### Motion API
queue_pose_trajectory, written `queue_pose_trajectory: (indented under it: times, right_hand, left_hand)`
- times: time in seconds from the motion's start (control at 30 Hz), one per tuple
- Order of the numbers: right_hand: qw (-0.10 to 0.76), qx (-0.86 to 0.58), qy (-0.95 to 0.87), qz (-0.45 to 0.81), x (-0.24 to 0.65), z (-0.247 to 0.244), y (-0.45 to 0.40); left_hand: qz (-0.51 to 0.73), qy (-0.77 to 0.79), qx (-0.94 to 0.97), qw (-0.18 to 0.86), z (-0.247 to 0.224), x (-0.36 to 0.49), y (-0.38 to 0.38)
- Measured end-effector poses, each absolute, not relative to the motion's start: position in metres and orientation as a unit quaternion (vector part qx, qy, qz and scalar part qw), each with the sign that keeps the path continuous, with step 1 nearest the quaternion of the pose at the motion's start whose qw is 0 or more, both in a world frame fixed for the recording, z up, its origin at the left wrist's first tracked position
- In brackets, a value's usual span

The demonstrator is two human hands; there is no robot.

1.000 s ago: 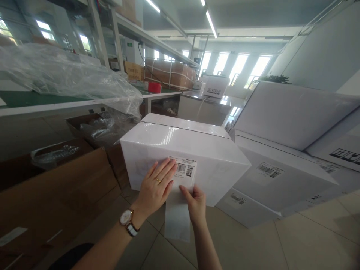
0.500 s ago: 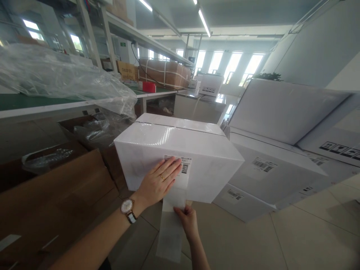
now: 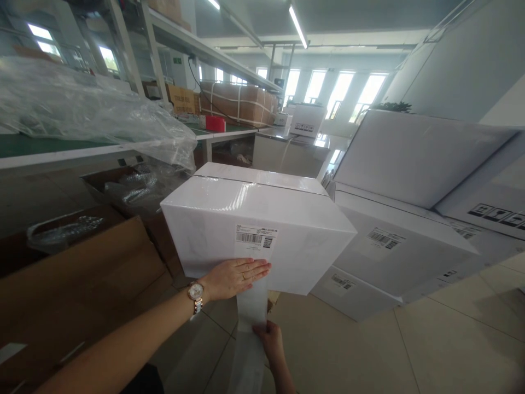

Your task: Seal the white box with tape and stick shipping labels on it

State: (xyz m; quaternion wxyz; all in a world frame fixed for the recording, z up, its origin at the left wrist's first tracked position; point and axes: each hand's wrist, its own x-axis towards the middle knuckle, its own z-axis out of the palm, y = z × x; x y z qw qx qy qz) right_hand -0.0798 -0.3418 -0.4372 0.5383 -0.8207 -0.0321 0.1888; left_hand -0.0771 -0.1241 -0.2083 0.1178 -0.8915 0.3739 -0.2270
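Observation:
A white box [image 3: 311, 241] stands in the middle, a printed label [image 3: 255, 238] with barcode and square code on its near side. Just below the label, my left hand [image 3: 235, 278] lies flat against that side, fingers stretched out together, a watch on the wrist. From under it a pale translucent strip [image 3: 251, 314] hangs down past the box's lower edge. My right hand [image 3: 271, 340] pinches the right edge of this strip below the box.
More white labelled boxes [image 3: 394, 235] are stacked on the right. Open brown cartons [image 3: 94, 279] with clear plastic stand at the left. Behind is a green-topped table [image 3: 74, 151] bearing clear plastic film [image 3: 106, 115], a red item [image 3: 215, 123] and a strapped brown carton [image 3: 240, 103].
My left hand has slid down the box side, uncovering the label. My right hand has moved lower, still pinching the strip.

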Motion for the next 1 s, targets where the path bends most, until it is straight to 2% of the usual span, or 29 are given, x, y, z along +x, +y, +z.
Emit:
queue_pose_trajectory:
  times: [0.17,0.37,0.5,0.63,0.73,0.8,0.9,0.97,1.0]
  right_hand:
    - [0.4,-0.887,-0.019,0.227,-0.089,-0.447,-0.353]
    - [0.23,-0.932,-0.018,0.28,-0.108,-0.441,-0.358]
    - [0.186,-0.939,-0.06,0.284,-0.114,-0.427,-0.354]
    - [0.168,-0.95,-0.087,0.247,-0.105,-0.401,-0.358]
    - [0.154,-0.961,-0.1,0.209,-0.089,-0.371,-0.369]
    - [0.149,-0.967,-0.109,0.177,-0.073,-0.344,-0.377]
    - [0.154,-0.973,-0.131,0.114,-0.043,-0.294,-0.389]
    - [0.166,-0.972,-0.156,0.058,-0.022,-0.26,-0.395]
    - [0.169,-0.971,-0.166,0.038,-0.013,-0.245,-0.398]
  left_hand:
    - [-0.191,0.379,-0.903,0.061,-0.233,-0.1,-0.114]
    - [-0.271,0.297,-0.913,0.06,-0.209,-0.121,-0.122]
    - [-0.307,0.261,-0.909,0.109,-0.199,-0.103,-0.114]
    - [-0.252,0.361,-0.893,0.093,-0.212,-0.106,-0.103]
    - [-0.308,0.323,-0.895,0.013,-0.211,-0.132,-0.097]
    - [-0.441,0.172,-0.878,-0.067,-0.196,-0.147,-0.088]
    - [-0.634,-0.09,-0.749,-0.171,-0.157,-0.147,-0.056]
    - [-0.667,-0.167,-0.682,-0.25,-0.127,-0.131,-0.026]
    - [-0.651,-0.176,-0.663,-0.324,-0.112,-0.118,-0.01]
